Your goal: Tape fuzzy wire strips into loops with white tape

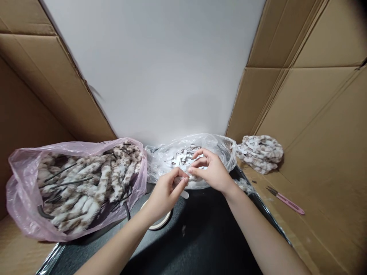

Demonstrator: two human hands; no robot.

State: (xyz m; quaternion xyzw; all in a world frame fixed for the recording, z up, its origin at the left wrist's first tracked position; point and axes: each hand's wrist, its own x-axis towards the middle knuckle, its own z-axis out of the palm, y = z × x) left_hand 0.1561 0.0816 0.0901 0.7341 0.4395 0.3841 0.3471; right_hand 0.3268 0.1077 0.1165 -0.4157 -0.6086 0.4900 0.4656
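My left hand (pixel 164 191) is closed in a pinch, thumb against fingertips. A small white rounded strip (pixel 185 194) sticks out below its fingers; most of it is hidden. Close beside it, my right hand (pixel 212 170) brings thumb and fingers together near the left thumb tip, and what lies between them is too small to make out. Both hands are in front of a clear plastic bag (pixel 222 143), in which many flat white and metallic pieces (pixel 183 156) lie loose.
At left, a pink plastic bag (pixel 23 191) holds furry brown-and-white strips (pixel 86 191) with black cords. A tape roll (pixel 162 223) lies on the dark surface (pixel 183 244). Right are a furry bundle (pixel 262 152) and pink-handled snips (pixel 286 200). Cardboard walls (pixel 321 126) flank both sides.
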